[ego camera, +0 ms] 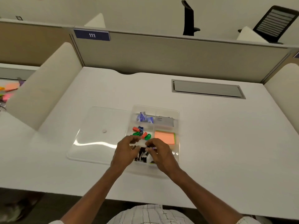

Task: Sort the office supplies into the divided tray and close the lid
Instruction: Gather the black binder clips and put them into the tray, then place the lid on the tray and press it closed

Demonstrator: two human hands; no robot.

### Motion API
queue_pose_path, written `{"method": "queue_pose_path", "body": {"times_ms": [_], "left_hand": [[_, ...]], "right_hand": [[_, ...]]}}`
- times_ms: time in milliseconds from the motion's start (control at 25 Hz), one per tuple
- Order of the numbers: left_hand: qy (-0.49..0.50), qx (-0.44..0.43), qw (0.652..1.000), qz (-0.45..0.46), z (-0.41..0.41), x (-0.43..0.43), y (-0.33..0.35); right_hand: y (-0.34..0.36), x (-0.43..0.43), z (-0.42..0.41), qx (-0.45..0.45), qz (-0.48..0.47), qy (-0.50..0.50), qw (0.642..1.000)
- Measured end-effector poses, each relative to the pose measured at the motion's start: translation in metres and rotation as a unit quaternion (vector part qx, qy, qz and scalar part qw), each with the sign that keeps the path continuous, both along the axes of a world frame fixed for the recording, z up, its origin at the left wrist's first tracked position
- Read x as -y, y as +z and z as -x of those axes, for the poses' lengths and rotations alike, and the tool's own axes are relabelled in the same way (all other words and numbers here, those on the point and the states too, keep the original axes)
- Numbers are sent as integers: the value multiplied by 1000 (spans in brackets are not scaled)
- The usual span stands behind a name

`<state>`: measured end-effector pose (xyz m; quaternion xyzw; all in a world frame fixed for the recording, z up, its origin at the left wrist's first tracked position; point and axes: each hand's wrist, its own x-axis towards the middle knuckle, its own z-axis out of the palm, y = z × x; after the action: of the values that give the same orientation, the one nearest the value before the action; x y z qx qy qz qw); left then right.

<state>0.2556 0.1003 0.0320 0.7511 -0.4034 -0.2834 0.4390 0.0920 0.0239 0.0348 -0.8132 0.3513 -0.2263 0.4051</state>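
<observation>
Two hands low and centre, over a smooth white desk (pixel 210 143) walled in by grey cubicle partitions (pixel 178 57); a grey cable hatch (pixel 207 89) sits right of centre. Clear plastic divided tray (pixel 177 113) lies mid-frame, its glossy flat lid (pixel 97 135) swung open to the left. My left hand (pixel 127 148) curls over the tray's near compartment, fingers bunched; whether it holds anything, I cannot tell. My right hand (pixel 159 151) pinches a small purple clip (pixel 152 148) above the black binder clips (pixel 142 156). Coloured clips (pixel 141 133) fill the middle cell, an orange sticky pad (pixel 164 137) sits squarely beside them.
</observation>
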Motion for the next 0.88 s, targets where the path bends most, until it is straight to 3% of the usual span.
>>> {"method": "queue_pose_path", "body": {"times_ms": [200,400,520,680,760,880], "left_hand": [[-29,30,999,23,-41,-32,-8],[9,90,996,13,-81,-65,-25],[56,145,987,-40,-112,-85,-39],[103,229,948,-196,-152,-106,-53],[108,190,945,-244,-166,-112,-54],[143,113,958,-220,-178,-116,-49]], "right_hand": [[-4,-23,-24,-16,15,-44,999],[-5,-36,-52,-57,54,-10,997],[-8,-45,-80,-120,61,42,990],[-10,-61,-125,-185,130,133,965],[-11,-67,-143,-189,145,151,960],[-15,-75,-159,-188,140,168,958]]}}
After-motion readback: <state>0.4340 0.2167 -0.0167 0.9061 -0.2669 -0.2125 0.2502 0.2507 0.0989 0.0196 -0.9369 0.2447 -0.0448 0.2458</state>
